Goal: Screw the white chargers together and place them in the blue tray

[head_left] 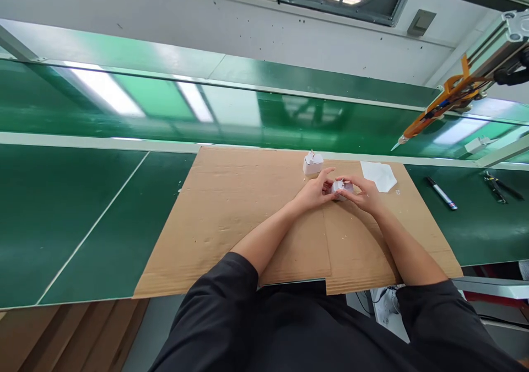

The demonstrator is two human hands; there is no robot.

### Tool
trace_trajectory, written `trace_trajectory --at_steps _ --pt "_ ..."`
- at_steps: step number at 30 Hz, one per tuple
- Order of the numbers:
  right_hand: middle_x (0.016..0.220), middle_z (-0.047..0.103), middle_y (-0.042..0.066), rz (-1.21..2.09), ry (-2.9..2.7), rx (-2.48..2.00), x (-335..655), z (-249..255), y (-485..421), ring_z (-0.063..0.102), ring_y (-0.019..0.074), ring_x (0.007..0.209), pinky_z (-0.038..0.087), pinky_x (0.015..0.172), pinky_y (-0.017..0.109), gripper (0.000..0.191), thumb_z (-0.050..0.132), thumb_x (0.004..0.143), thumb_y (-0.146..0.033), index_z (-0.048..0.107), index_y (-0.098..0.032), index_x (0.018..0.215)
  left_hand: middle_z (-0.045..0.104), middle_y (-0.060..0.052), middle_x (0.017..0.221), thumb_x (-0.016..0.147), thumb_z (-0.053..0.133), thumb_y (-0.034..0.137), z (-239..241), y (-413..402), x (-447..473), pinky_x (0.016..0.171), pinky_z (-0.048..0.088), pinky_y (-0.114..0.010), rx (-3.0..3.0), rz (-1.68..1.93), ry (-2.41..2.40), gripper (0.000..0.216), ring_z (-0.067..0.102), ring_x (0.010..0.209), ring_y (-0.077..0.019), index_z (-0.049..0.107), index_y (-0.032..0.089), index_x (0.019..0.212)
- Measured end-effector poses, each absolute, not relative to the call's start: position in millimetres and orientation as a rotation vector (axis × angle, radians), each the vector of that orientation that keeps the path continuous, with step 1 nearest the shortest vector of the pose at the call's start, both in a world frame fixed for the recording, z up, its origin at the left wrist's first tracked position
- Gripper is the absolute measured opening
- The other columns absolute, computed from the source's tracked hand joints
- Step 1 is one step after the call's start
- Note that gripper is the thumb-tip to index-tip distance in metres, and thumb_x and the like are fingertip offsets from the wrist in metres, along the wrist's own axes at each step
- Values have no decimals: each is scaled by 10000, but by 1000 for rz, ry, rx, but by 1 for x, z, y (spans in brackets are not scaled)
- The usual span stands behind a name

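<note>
Between my two hands is a small white plug adapter (341,188), held just above or on the cardboard sheet (248,206). My left hand (316,190) grips its left side, with the fingers curled round it. On its right side, my right hand (363,192) pinches it between thumb and fingers. Part of the adapter is hidden by the fingers. A second white plug adapter (313,163), its prongs pointing up, stands just beyond my left hand at the far edge of the cardboard.
A white paper sheet (379,176) lies right of my hands. Further right are a marker pen (441,193) and black-handled pliers (502,187) on the green bench (487,234). An orange dispenser with a pointed nozzle (430,113) hangs above the far right. A green conveyor belt (231,113) runs behind.
</note>
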State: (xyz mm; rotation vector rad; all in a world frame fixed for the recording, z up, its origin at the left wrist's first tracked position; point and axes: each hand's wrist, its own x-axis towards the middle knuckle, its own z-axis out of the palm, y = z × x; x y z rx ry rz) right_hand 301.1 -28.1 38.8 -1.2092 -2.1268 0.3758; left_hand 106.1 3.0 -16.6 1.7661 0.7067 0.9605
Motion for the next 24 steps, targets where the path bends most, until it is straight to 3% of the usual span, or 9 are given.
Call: trace_trajectory --at_steps 7,11,13,16,20,24 --pt "1088 710 29 520 -2046 -1240 300 32 -26 668 207 984 549 889 369 330 658 834 -456 650 -252 1092 674 -80 1098 771 702 240 -17 3 106 857 558 -326 1799 960 688 689 687 906 -164 345 212 1360" --pt "1075 675 49 662 -2007 -1231 300 22 -24 645 210 943 545 793 345 399 680 806 -483 599 -235 1108 666 -71 1088 778 692 275 -16 1 104 847 561 -327 1845 986 693 542 685 911 -170 408 218 1236" --pt "1071 651 59 701 -2046 -1220 300 17 -23 631 202 904 532 765 337 424 654 830 -481 555 -228 1155 654 -78 1077 768 699 297 -16 0 103 832 566 -325 1857 995 713 485 680 899 -170 428 208 1161" --pt "1147 590 99 648 -2176 -1202 301 14 -22 602 216 975 511 843 369 385 548 909 -459 516 -219 1209 642 -84 1042 770 690 313 -16 1 102 833 566 -328 1866 988 733 426 669 890 -171 439 196 1093" --pt "1203 520 138 530 -2307 -1192 299 20 -24 567 266 1076 491 921 431 380 498 926 -470 510 -213 1205 646 -74 1057 778 659 267 -16 2 102 860 550 -332 1919 984 715 412 659 916 -175 447 210 1126" --pt "1268 504 137 492 -2354 -1239 297 29 -27 555 293 1127 483 950 465 500 522 911 -461 399 -235 1340 664 -60 1088 779 636 231 -11 0 99 846 544 -325 1980 956 754 472 669 922 -184 437 229 1207"
